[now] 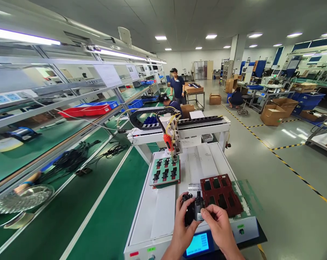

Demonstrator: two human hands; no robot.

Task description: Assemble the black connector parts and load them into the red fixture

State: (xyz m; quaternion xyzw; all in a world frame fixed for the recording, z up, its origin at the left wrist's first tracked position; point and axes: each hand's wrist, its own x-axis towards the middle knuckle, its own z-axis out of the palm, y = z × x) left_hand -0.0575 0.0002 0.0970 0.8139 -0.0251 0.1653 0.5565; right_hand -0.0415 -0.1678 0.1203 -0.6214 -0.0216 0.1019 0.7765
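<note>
My left hand (183, 224) is closed around small black plastic housings (189, 211), which look like little pumps; whether they are one piece or two I cannot tell. On the right part of this black piece sits a pale label (199, 216). The thumb and fingertips of my right hand (217, 222) pinch at that label's edge. Just beyond my hands lies a silvery strip of labels (194, 187). A dark red fixture plate (214, 182) with rectangular cut-outs is to their right. Farther left, a green fixture (155, 177) holds several black parts under the machine's head.
A gantry machine with a red-bodied screwdriver head (167, 141) spans the white bed (163, 213). Its lit display (197, 245) is below my hands. At left, a green conveyor bench (109, 202) carries black cables (71, 160). A person (177, 86) stands beyond the machine.
</note>
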